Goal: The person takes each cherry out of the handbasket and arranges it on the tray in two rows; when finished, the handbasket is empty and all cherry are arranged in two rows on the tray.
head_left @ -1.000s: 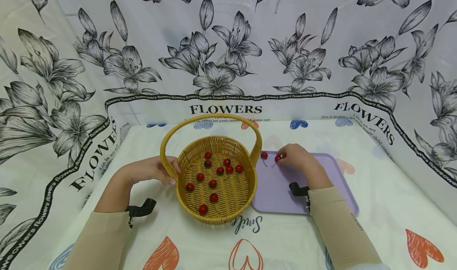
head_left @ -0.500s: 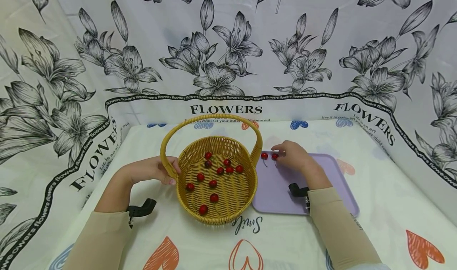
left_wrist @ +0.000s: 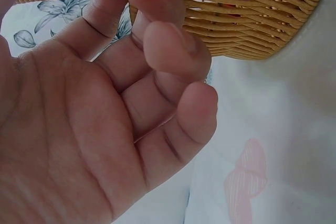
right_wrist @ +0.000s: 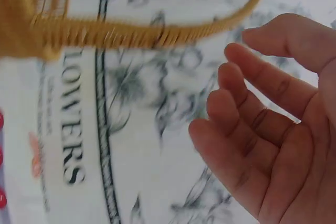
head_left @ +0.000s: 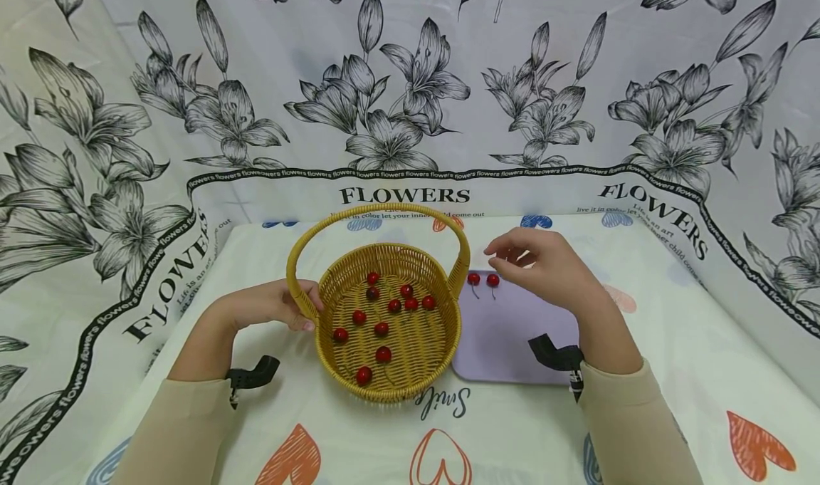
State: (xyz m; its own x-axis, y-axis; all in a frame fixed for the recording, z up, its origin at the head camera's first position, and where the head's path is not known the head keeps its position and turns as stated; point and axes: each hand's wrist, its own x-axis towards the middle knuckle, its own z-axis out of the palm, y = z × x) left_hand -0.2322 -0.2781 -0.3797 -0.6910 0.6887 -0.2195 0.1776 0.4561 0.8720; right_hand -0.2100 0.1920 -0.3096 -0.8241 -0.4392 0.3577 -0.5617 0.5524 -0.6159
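While the left grip pinches the basket at its nine o'clock, the right grip hangs empty, loosely spread, above the tray at twelve, near cherries at ten.

Bent fingers at a woven basket

Rough woven basket, glossy cherries, smooth tray.

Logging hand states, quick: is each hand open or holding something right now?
Left hand: holding the basket handle near its base.
Right hand: open, holding nothing.
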